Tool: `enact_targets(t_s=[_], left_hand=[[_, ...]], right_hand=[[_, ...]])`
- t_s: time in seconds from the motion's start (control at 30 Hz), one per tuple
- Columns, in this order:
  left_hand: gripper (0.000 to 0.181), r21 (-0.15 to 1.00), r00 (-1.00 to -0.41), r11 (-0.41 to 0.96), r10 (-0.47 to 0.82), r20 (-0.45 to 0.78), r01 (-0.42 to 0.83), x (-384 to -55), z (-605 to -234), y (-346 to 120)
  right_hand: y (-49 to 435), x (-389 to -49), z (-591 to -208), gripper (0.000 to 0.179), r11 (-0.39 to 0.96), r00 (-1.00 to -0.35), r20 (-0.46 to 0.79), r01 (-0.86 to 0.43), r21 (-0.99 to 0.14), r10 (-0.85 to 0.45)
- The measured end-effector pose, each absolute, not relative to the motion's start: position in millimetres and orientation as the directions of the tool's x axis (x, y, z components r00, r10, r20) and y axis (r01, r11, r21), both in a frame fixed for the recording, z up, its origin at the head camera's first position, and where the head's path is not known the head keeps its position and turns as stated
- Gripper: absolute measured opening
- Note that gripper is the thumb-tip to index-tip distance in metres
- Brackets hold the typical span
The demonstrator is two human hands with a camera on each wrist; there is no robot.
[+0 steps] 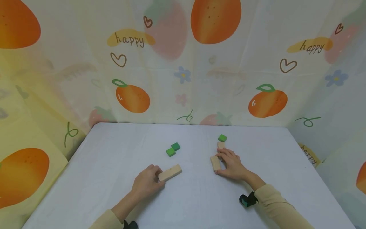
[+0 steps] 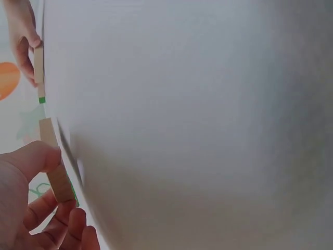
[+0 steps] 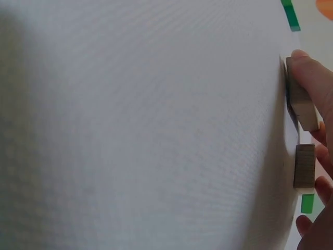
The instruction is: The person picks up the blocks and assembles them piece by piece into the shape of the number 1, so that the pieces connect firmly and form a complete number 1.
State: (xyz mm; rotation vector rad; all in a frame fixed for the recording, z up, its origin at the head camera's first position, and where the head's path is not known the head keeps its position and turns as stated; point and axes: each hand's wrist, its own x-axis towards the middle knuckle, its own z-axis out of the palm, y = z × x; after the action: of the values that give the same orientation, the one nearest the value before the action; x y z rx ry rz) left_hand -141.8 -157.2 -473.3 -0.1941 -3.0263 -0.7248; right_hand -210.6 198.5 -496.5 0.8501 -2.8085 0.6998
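My left hand (image 1: 147, 182) pinches one end of a pale wooden block (image 1: 170, 173), whose other end points right and slightly away from me. In the left wrist view the thumb lies over this block (image 2: 62, 183), with fingertips beneath it. Further right, my right hand (image 1: 232, 164) grips a second wooden block (image 1: 215, 163) between thumb and fingers. Just beyond its fingers sits a third wooden block (image 1: 221, 145), partly hidden by the hand. Behind that lies a green block (image 1: 222, 138). The right wrist view shows the gripped block (image 3: 303, 99) close to the third block (image 3: 305, 166).
Two green blocks (image 1: 171, 152) lie close together behind the left hand's block. White cloth covers the table (image 1: 197, 203). A printed curtain (image 1: 211, 101) hangs along its far edge. Black devices (image 1: 248, 200) are worn at both wrists.
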Motion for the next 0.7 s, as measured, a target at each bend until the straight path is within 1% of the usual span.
enact_targets(t_s=[0.2, 0.3, 0.43, 0.53, 0.7], left_hand=[[0.030, 0.457, -0.993, 0.882, 0.096, 0.072, 0.118, -144.5, -466.7, -161.5], [0.030, 0.447, -0.990, 0.884, 0.106, 0.097, 0.138, -146.1, -462.4, -164.1], [0.030, 0.447, -0.985, 0.880, 0.121, 0.120, 0.162, -147.4, -457.0, -167.4], [0.031, 0.449, -0.984, 0.877, 0.129, 0.127, 0.173, -146.9, -452.5, -168.2], [0.031, 0.439, -0.976, 0.874, 0.154, 0.153, 0.206, -144.0, -445.5, -165.1]], right_hand=[[198.7, -210.7, -494.1, 0.064, 0.725, -0.830, 0.268, -0.558, -0.404, -0.489], [198.5, -211.2, -492.5, 0.066, 0.711, -0.817, 0.300, -0.576, -0.404, -0.492], [198.7, -212.3, -490.2, 0.068, 0.704, -0.796, 0.345, -0.603, -0.376, -0.497], [199.1, -212.3, -486.7, 0.067, 0.712, -0.807, 0.324, -0.589, -0.383, -0.493], [199.3, -211.7, -479.6, 0.065, 0.741, -0.842, 0.242, -0.540, -0.399, -0.483]])
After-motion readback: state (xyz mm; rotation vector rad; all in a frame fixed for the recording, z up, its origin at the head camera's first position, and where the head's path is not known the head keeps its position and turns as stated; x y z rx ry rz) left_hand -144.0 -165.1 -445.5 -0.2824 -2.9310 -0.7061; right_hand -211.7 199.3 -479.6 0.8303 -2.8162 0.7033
